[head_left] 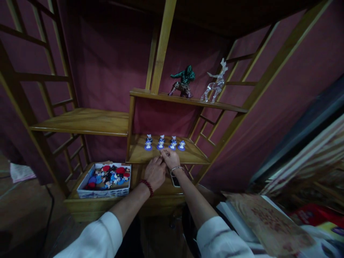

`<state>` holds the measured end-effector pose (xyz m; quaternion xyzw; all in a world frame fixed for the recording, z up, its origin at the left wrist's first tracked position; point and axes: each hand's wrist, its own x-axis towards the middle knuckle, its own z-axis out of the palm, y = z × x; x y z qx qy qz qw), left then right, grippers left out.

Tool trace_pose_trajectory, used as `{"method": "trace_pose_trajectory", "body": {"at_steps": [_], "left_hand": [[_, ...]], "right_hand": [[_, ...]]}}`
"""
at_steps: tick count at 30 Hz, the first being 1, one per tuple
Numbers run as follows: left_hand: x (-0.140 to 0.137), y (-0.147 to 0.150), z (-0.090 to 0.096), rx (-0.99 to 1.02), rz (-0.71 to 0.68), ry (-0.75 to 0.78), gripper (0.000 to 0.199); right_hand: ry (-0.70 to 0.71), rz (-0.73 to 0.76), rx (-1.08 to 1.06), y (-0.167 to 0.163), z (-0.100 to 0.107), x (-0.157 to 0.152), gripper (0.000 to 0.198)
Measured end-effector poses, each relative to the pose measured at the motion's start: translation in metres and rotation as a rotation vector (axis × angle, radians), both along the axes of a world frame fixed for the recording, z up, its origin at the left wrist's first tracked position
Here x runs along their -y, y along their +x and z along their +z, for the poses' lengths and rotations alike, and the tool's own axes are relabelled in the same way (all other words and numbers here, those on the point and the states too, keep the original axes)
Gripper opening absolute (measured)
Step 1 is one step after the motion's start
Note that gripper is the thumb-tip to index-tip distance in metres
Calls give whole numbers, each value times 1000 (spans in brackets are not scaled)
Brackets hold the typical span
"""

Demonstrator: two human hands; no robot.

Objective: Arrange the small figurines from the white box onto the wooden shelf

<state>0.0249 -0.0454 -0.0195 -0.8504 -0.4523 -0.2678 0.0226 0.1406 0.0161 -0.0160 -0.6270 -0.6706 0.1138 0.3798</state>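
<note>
In front of the figurines, the left hand and right hand meet, grip I cannot tell; careless knuckles could topple them.

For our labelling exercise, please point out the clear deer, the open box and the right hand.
Clear deer [216, 86], head view: on its body.
Open box [104, 194], head view: on its front wall.
Right hand [172, 159], head view: on the back of it.

No text can be read. Dark red marks on the flat brown paper-like sheet, pale marks on the glossy red packet and faint lines on the loose whitish paper at far left are too blurred to make out as letters or numbers.
</note>
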Motion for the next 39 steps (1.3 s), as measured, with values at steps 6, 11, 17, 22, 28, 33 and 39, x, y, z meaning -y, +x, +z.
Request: {"method": "trace_pose_trajectory", "body": {"at_steps": [6, 11, 17, 22, 28, 33, 39], "left_hand": [[-2, -32, 0, 38, 190, 42, 29], [-7, -50, -3, 31, 316, 80, 37], [-16, -59, -1, -2, 346, 22, 46], [-26, -60, -4, -33, 312, 20, 45], [-35, -57, -5, -63, 349, 11, 45], [-42, -55, -6, -83, 348, -30, 45], [-42, -56, -12, -64, 342, 34, 46]], "right_hand": [[-57, -25, 154, -29, 3, -6, 23], [-100, -92, 283, -47, 10, -7, 33], [-241, -85, 383, -60, 21, -9, 39], [-276, -89, 438, -65, 27, -14, 36], [-258, -135, 442, -69, 25, -17, 37], [-257, -160, 441, -71, 23, -21, 42], [-236, -158, 429, -72, 17, -25, 44]]}}
